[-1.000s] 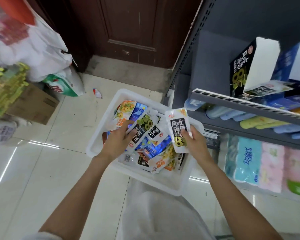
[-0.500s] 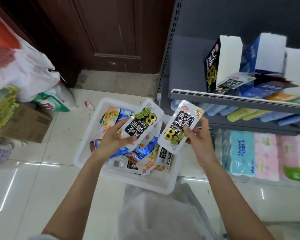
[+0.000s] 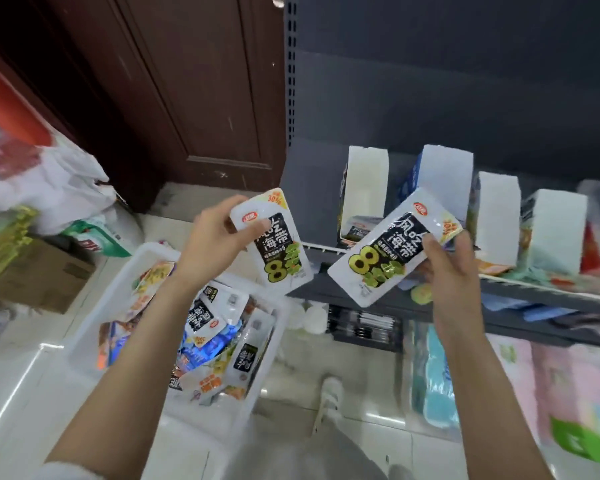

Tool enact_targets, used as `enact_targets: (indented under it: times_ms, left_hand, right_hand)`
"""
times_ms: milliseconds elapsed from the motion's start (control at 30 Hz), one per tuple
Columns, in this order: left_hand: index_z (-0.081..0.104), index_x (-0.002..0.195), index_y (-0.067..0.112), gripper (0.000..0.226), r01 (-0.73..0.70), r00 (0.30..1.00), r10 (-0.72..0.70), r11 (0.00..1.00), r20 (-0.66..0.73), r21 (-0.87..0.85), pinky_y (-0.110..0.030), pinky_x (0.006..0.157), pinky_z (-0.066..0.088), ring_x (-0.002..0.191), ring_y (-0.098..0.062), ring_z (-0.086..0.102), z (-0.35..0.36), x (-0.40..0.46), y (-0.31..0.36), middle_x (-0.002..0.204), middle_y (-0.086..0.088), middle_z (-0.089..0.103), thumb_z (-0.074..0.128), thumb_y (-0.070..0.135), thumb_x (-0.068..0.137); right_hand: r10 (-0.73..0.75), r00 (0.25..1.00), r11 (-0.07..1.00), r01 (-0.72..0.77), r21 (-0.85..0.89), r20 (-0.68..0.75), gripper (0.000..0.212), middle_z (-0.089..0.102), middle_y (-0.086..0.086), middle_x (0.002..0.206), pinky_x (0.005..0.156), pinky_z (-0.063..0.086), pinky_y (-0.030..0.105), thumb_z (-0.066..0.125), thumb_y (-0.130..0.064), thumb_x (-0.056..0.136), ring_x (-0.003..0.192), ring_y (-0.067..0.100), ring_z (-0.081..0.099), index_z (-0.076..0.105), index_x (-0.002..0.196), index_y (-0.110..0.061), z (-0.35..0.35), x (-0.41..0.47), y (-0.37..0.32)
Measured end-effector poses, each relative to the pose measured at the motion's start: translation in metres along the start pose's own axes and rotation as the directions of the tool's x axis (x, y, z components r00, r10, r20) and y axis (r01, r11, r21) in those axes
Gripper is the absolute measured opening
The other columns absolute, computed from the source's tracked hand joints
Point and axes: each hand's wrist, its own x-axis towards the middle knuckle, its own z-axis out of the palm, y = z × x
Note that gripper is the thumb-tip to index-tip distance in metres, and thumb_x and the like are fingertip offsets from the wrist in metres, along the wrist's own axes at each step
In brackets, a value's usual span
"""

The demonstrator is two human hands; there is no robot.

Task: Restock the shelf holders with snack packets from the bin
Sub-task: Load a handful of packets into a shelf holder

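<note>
Above the white bin (image 3: 94,327) on the tiled floor, both forearms reach up and forward, hands well apart. Left hand (image 3: 211,242): wrist bent back, thumb and fingers pinching the top edge of a black-and-white seaweed snack packet (image 3: 278,252), which hangs nearly upright over the bin's far corner. Right hand (image 3: 449,271): fingers curled behind, thumb across the front of a second, matching packet (image 3: 390,252), tilted with its top toward the upper right, just before the shelf edge (image 3: 534,282). Behind that packet, a row of white cardboard holders stands on the grey shelf; the leftmost holder (image 3: 366,187) has a packet or two low inside. More mixed packets (image 3: 219,344) lie heaped in the bin. One white shoe (image 3: 329,398) shows below, beside the bin. Packs of tissues (image 3: 548,382) fill the bottom shelf.
</note>
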Motion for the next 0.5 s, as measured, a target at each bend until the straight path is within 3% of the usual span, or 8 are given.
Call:
enact_targets:
  times_ms: [67,167,233,400,500]
  left_hand:
    - [0.053,0.084,0.037,0.023,-0.009,1.0,0.006,0.99,0.026,0.14,-0.02,0.056,0.049,0.064,0.0,0.061,0.022,0.011,0.012,0.077,0.014,0.065,0.071,0.023,0.083]
    - [0.051,0.087,0.035,0.027,-0.011,0.999,0.005,0.992,0.049,0.124,-0.019,0.053,0.047,0.066,0.001,0.064,0.046,0.018,0.028,0.082,0.014,0.067,0.074,0.024,0.08]
    - [0.053,0.089,0.035,0.026,-0.042,0.999,0.041,0.995,0.012,0.093,-0.019,0.051,0.048,0.065,0.001,0.064,0.052,0.02,0.039,0.082,0.014,0.068,0.073,0.022,0.081]
    - [0.052,0.092,0.039,0.022,-0.159,0.976,0.172,0.982,-0.135,0.104,-0.037,0.065,0.055,0.072,-0.003,0.063,0.052,0.036,0.061,0.079,0.018,0.067,0.065,0.02,0.089]
    - [0.05,0.094,0.041,0.023,-0.226,0.948,0.255,0.961,-0.191,0.158,-0.036,0.069,0.055,0.076,-0.006,0.065,0.055,0.051,0.079,0.083,0.022,0.066,0.059,0.021,0.091]
  right_hand:
    - [-0.055,0.998,0.996,0.054,0.07,0.007,0.014,0.069,-0.006,0.096,0.071,0.056,0.028,0.049,-0.011,0.098,0.085,0.012,0.066,0.052,0.105,-0.022,-0.019,0.029,-0.02]
    - [-0.055,0.997,0.989,0.048,0.141,0.046,0.013,0.066,0.003,0.103,0.072,0.055,0.029,0.049,-0.01,0.098,0.087,0.015,0.068,0.05,0.1,-0.023,-0.033,0.067,-0.033]
    - [-0.048,0.997,0.988,0.039,0.146,0.057,0.013,0.065,0.004,0.104,0.069,0.056,0.027,0.049,-0.009,0.097,0.087,0.016,0.069,0.047,0.098,-0.022,-0.032,0.088,-0.033]
    - [-0.107,0.986,0.988,0.092,0.122,0.128,0.012,0.061,0.001,0.106,0.069,0.056,0.024,0.045,-0.005,0.098,0.091,0.011,0.066,0.039,0.102,-0.015,-0.011,0.126,-0.027]
    - [-0.183,0.964,0.982,0.189,-0.009,0.194,0.011,0.061,-0.006,0.103,0.074,0.057,0.029,0.044,-0.008,0.099,0.093,0.006,0.065,0.035,0.101,-0.014,0.002,0.143,-0.018]
